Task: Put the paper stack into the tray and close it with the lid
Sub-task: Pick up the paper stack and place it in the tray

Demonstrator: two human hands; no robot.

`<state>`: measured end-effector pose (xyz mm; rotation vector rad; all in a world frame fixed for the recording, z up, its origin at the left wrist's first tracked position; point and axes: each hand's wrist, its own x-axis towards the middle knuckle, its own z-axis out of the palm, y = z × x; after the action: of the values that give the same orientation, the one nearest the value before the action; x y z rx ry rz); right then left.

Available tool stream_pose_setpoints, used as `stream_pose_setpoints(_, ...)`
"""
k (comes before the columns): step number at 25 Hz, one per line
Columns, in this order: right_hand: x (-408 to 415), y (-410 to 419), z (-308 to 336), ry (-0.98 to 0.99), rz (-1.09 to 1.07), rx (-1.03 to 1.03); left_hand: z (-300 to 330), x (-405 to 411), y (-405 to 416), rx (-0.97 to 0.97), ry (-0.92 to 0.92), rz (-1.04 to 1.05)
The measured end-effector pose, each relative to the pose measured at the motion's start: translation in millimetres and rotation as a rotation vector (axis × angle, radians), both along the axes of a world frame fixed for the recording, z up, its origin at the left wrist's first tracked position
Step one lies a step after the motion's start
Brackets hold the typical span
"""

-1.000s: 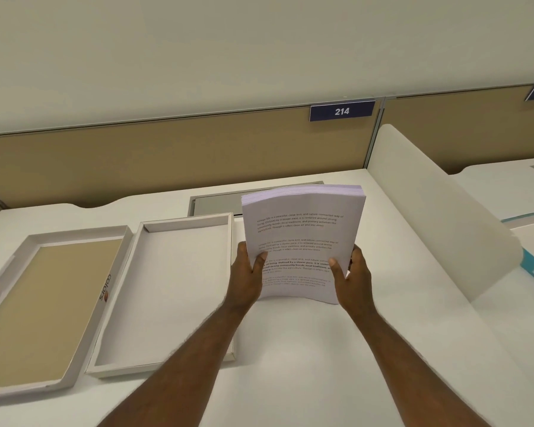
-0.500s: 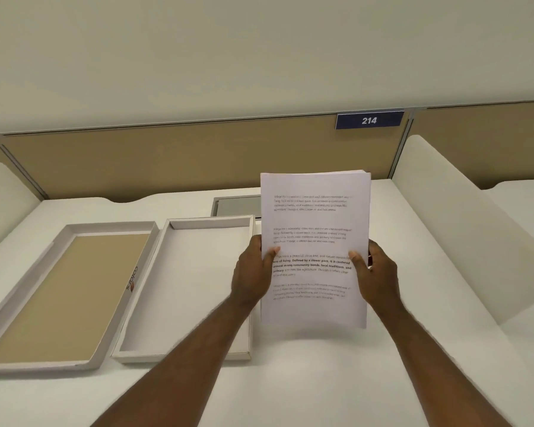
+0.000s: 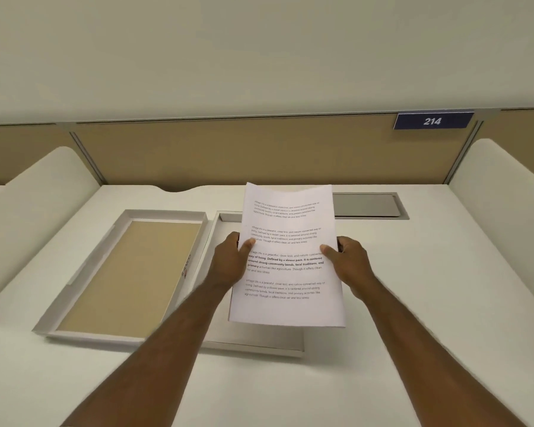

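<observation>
Paper stack (image 3: 287, 257), printed and apparently flexible, is held above the open tray (image 3: 253, 346), gripped at mid-edges by left hand (image 3: 228, 260) and right hand (image 3: 349, 260), thumbs pressed on top; support underneath is judged advisable.

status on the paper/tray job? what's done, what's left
Done: the paper stack is picked up, off the desk.
In hand: left hand and right hand grip its side edges, holding it above the white tray. Whether it touches the tray floor can't be told.
Left: set the stack down inside, release, then fit the lid, which lies open side up beside the tray, to its left.
</observation>
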<state>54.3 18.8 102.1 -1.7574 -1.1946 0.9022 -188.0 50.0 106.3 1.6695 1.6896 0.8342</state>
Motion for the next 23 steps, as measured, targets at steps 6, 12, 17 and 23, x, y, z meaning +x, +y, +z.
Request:
stream_pose_setpoints(6, -65, 26, -25, -0.010, -0.024, -0.152, -27, -62, 24, -0.091, 0.040, -0.022)
stream_pose_setpoints(12, -102, 50, -48, -0.131, -0.043, -0.240, -55, -85, 51, -0.156, 0.069, -0.066)
stream_pose_setpoints(17, -116, 61, -64, -0.229, -0.048, -0.311, -75, -90, 69, -0.225, 0.132, -0.083)
stream_pose_setpoints(23, -120, 64, -80, -0.317, -0.045, -0.380, -95, -86, 74, -0.315, 0.228, -0.086)
